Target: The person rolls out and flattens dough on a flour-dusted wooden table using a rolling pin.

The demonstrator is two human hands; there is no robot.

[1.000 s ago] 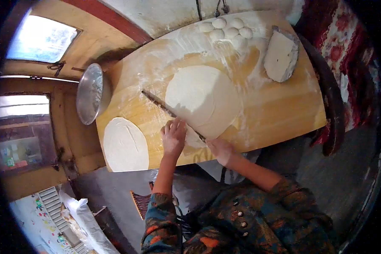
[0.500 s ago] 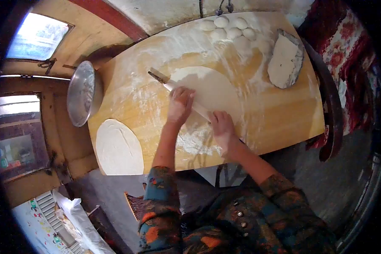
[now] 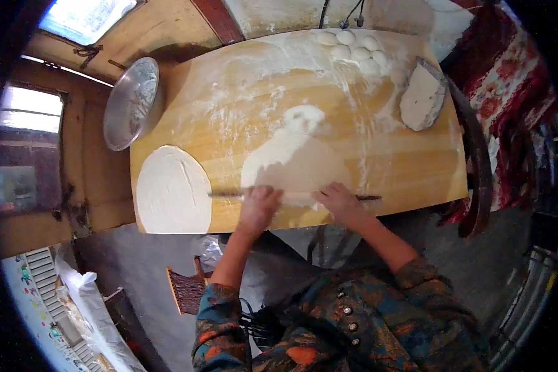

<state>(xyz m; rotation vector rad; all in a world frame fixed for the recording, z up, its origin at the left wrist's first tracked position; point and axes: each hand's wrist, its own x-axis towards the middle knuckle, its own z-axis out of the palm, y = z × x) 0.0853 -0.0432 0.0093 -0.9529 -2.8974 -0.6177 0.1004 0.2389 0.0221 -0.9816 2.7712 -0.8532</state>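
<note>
A thin rolling pin (image 3: 226,195) lies level across the near part of a round, flat sheet of dough (image 3: 297,162). My left hand (image 3: 259,206) is closed over the pin left of its middle. On the right of the middle, my right hand (image 3: 342,203) is closed over it too, slightly blurred. Both dark ends of the pin stick out past my hands. Whether dough is wrapped around the pin between my hands, I cannot tell. A patch of loose flour (image 3: 305,116) lies just beyond the sheet's far edge.
A second rolled sheet of dough (image 3: 173,195) lies at the table's left end. A metal basin (image 3: 132,105) stands at the far left corner. Several dough balls (image 3: 359,54) sit at the back, near a dough slab on a dark-edged piece (image 3: 423,96). Flour dusts the wooden table (image 3: 409,180).
The rolling pin has swung from a diagonal to level and come nearer to me, with both hands on it. The dough sheet now lies mostly beyond the pin. The camera view has shifted.
</note>
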